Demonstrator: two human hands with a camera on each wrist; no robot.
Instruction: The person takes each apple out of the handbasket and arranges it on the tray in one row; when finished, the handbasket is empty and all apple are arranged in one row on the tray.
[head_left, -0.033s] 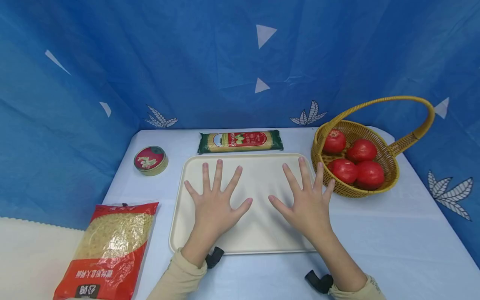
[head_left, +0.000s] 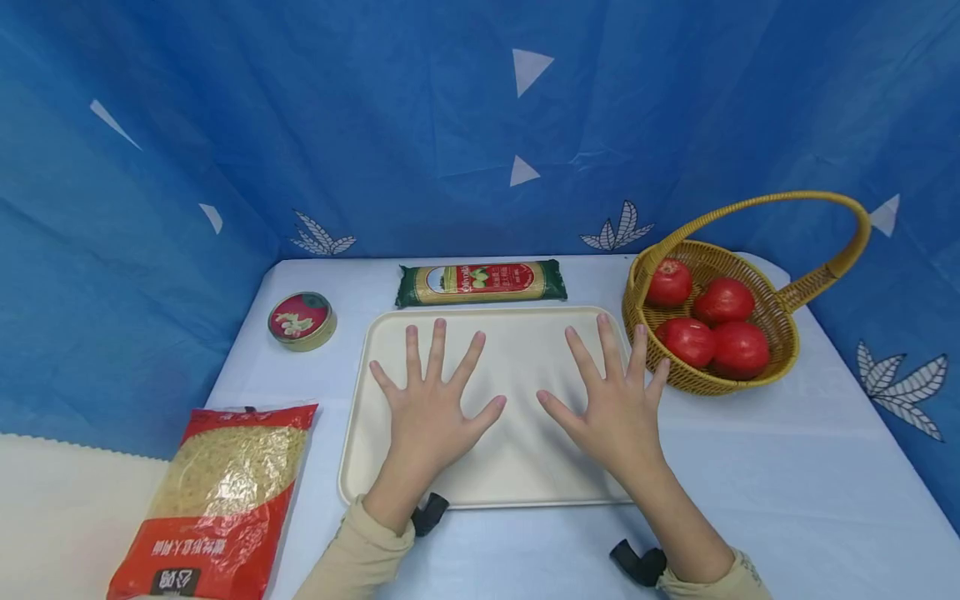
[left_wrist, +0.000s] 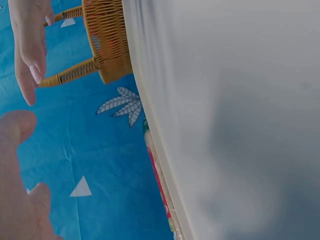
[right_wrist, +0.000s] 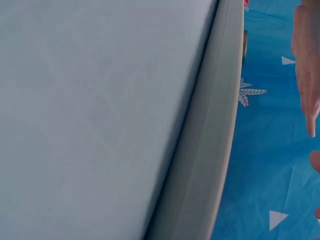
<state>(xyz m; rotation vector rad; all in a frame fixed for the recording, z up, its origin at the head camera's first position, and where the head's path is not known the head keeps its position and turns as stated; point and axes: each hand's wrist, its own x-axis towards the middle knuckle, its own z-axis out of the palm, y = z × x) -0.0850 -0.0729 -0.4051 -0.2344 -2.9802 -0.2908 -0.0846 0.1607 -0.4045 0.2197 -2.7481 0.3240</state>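
Observation:
Both bare hands are held palm down above a cream rectangular tray (head_left: 517,458), fingers straight and spread wide. My left hand (head_left: 426,421) hovers over the tray's left half, and my right hand (head_left: 618,417) over its right half, fingertips near the basket. Neither holds anything. In the left wrist view, the left hand (left_wrist: 12,165) shows at the edge, apart from the tray surface. The right wrist view shows only bits of the right hand (right_wrist: 315,161) at its border, with the tray's side (right_wrist: 210,125) in front.
A yellow wicker basket (head_left: 697,383) with several red round fruits (head_left: 741,350) stands right of the tray. Behind the tray lies a spaghetti packet (head_left: 482,283). Left are a round tin (head_left: 300,321) and a red pasta bag (head_left: 228,475). Blue cloth (head_left: 420,100) hangs behind.

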